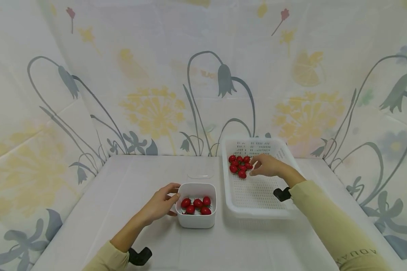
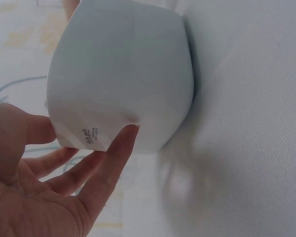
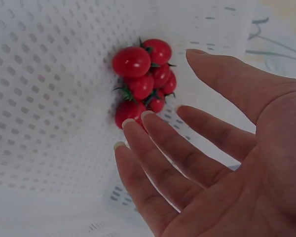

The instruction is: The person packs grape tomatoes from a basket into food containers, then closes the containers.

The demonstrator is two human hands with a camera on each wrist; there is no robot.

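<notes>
Several red cherry tomatoes lie inside a white square box in the head view. My left hand touches the box's left side, thumb near the rim. In the left wrist view the fairly straight fingers rest against the box's wall, beside small printed writing. To the right, more cherry tomatoes sit clustered with green stems in a white perforated basket. My right hand reaches into that basket, just right of the cluster. The right wrist view shows its fingers spread near the tomatoes, nothing between them.
A clear, flat rounded piece, perhaps a lid, lies behind the box. Both box and basket stand on a white-covered table. A floral-printed curtain rises at the back and sides. Black straps sit at the wrists.
</notes>
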